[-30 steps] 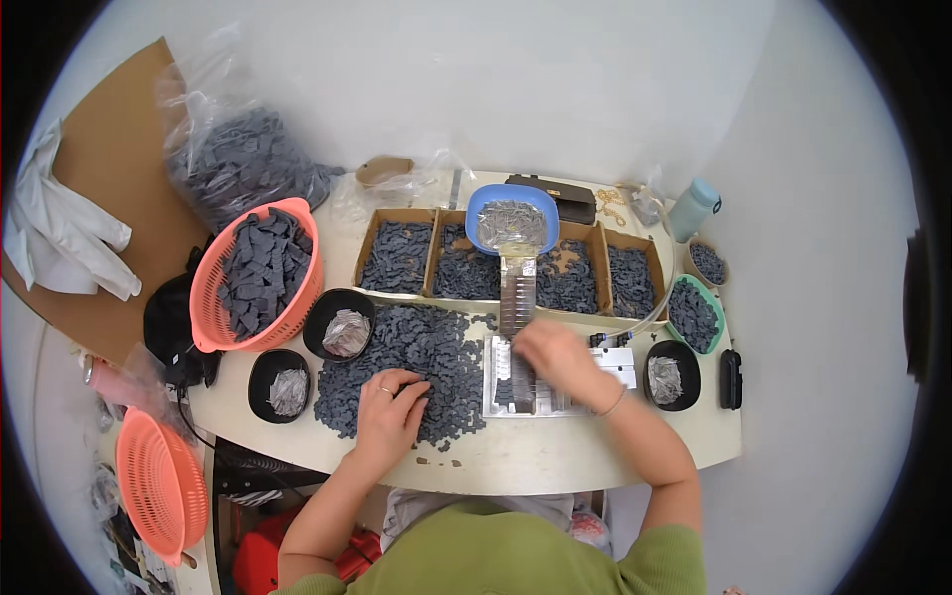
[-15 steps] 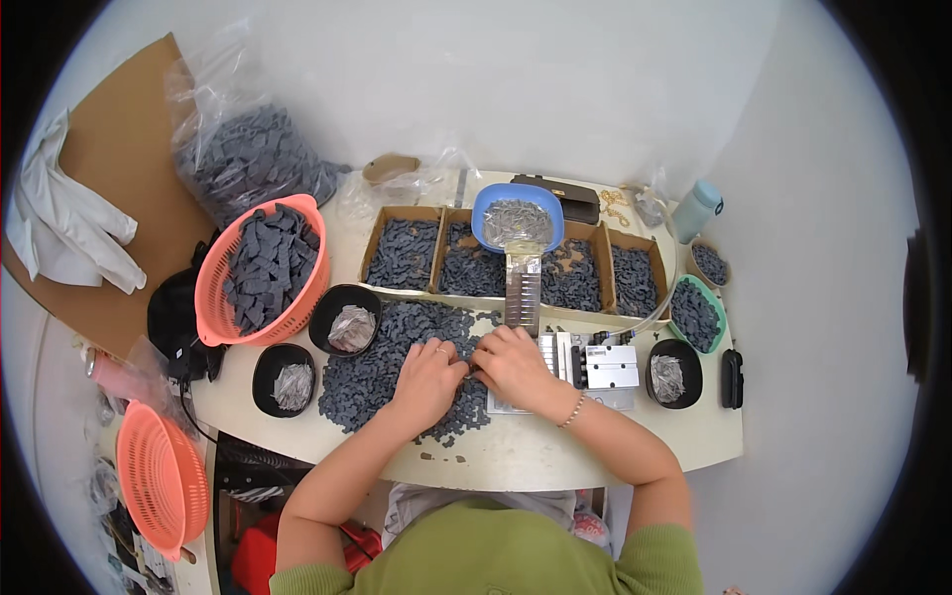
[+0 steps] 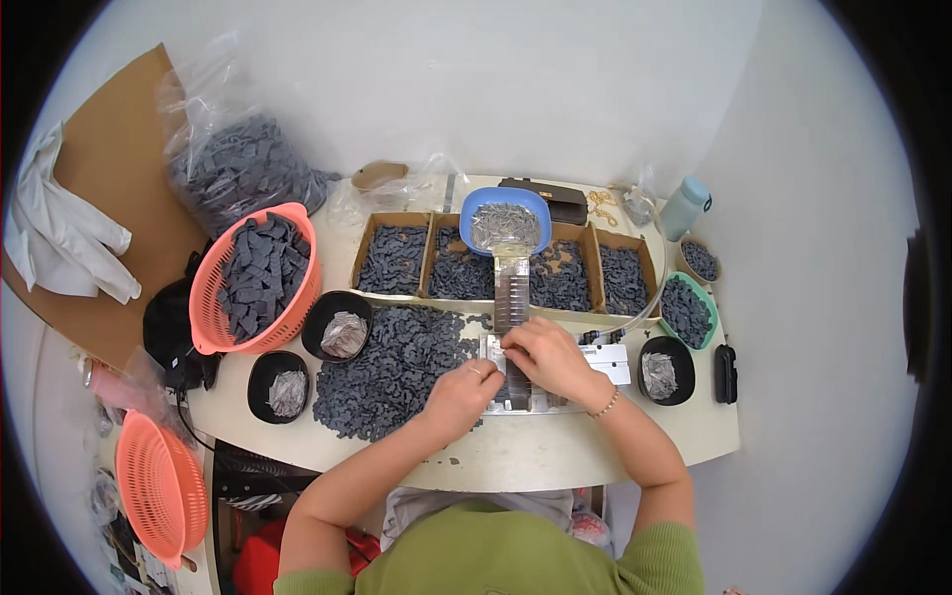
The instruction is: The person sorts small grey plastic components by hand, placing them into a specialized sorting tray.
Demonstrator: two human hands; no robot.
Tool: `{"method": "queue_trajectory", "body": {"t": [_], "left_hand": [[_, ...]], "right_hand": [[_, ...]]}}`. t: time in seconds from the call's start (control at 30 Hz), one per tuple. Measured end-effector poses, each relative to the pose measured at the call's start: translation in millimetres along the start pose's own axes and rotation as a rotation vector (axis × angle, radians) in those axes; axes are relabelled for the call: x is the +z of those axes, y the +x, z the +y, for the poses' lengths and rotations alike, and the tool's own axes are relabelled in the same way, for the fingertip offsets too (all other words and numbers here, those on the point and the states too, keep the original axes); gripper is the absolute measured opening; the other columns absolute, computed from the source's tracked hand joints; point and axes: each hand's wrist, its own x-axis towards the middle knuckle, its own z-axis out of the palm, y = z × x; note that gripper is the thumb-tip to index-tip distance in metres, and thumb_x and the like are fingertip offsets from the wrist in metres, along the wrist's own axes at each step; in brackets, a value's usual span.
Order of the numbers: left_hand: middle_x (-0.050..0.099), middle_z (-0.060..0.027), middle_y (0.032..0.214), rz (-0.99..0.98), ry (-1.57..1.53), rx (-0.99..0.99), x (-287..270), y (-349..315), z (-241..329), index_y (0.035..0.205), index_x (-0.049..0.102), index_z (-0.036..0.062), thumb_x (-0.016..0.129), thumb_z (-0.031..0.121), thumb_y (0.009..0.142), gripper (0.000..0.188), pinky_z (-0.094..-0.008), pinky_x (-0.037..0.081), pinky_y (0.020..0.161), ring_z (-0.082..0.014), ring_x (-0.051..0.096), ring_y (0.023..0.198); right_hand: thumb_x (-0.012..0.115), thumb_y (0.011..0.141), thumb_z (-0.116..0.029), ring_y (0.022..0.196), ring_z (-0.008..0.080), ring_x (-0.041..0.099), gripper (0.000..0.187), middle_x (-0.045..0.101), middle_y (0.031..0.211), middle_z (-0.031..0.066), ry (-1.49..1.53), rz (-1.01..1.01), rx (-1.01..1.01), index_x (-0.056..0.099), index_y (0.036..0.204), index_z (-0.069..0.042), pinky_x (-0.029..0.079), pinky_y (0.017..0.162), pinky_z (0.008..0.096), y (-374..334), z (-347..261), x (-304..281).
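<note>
My left hand [image 3: 462, 401] is at the left edge of a silver metal fixture [image 3: 611, 363], its fingers pinched together. Close by, my right hand [image 3: 551, 359] reaches over the fixture, with thumb and fingertips closed near the foot of a ridged metal chute [image 3: 512, 295]. Whatever the fingertips hold is too small to make out. A pile of small dark grey pieces [image 3: 382, 382] lies on the table to the left of the fixture. At the top of the chute sits a blue bowl [image 3: 464, 224] of thin silvery metal pins [image 3: 505, 227].
Behind stands a divided cardboard tray [image 3: 428, 260] of grey pieces. Black bowls [image 3: 260, 405] [image 3: 670, 395] of pins flank the work. A coral basket [image 3: 206, 315] of grey strips is at left. A green bowl [image 3: 709, 335], blue bottle [image 3: 684, 208] and black case [image 3: 727, 375] are at right.
Both hands have moved right, from the edge of the grey pile onto the metal fixture. The left is now lower than the right. The whole view has shifted slightly.
</note>
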Motion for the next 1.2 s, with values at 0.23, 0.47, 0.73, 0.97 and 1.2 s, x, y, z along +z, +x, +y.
{"method": "queue_trajectory", "body": {"t": [0.23,0.47,0.73,0.97,1.2], "left_hand": [[0.061,-0.0168,0.107,-0.093,0.260,0.193,5.2,-11.9,11.0,0.101,0.061,-0.0069,0.058,0.008,0.070,0.034,-0.0352,0.051,0.085,-0.0273,0.060,0.100],[0.061,-0.0168,0.118,-0.212,0.337,0.130,-13.1,-21.4,29.1,0.109,0.061,-0.0012,0.055,0.009,0.077,0.035,-0.0403,0.042,0.099,-0.0291,0.054,0.117],[0.057,-0.0046,0.085,-0.072,0.204,-0.231,-50.3,-12.9,-22.1,0.082,0.068,0.0078,0.071,0.009,0.072,0.011,-0.0370,0.043,0.071,-0.0247,0.054,0.084],[0.057,-0.0062,0.084,-0.206,0.198,-0.190,-43.3,-0.9,-38.8,0.078,0.064,0.0058,0.068,0.008,0.074,0.006,-0.0371,0.043,0.073,-0.0253,0.054,0.085],[0.059,-0.0128,0.086,-0.084,-0.419,-0.496,-70.2,1.2,-37.1,0.097,0.065,0.0028,0.057,-0.006,0.083,0.019,-0.0329,0.048,0.071,-0.0279,0.060,0.079]], "right_hand": [[0.067,0.079,-0.009,0.080,0.0289,0.059,0.008,0.064,0.081,0.0094,0.029,-0.018,-0.007,0.064,0.085,-0.005,0.047,0.074,0.0391,-6.7,6.8,5.3],[0.067,0.078,-0.012,0.085,0.0280,0.060,0.011,0.064,0.086,0.0060,0.064,-0.133,-0.201,0.067,0.089,-0.008,0.048,0.078,0.0383,30.1,-8.4,45.2],[0.064,0.076,-0.007,0.083,0.0305,0.062,0.008,0.061,0.083,0.0098,0.027,-0.162,-0.228,0.064,0.083,-0.006,0.051,0.072,0.0414,41.9,-6.3,59.2],[0.063,0.082,-0.008,0.083,0.0311,0.061,0.007,0.062,0.086,0.0105,0.011,-0.061,-0.042,0.064,0.089,-0.006,0.051,0.072,0.0400,15.3,6.3,23.3],[0.070,0.076,-0.013,0.089,0.0247,0.057,0.015,0.062,0.090,0.0040,-0.131,-0.088,-0.215,0.067,0.090,-0.010,0.043,0.080,0.0365,16.9,-8.2,49.9]]}}
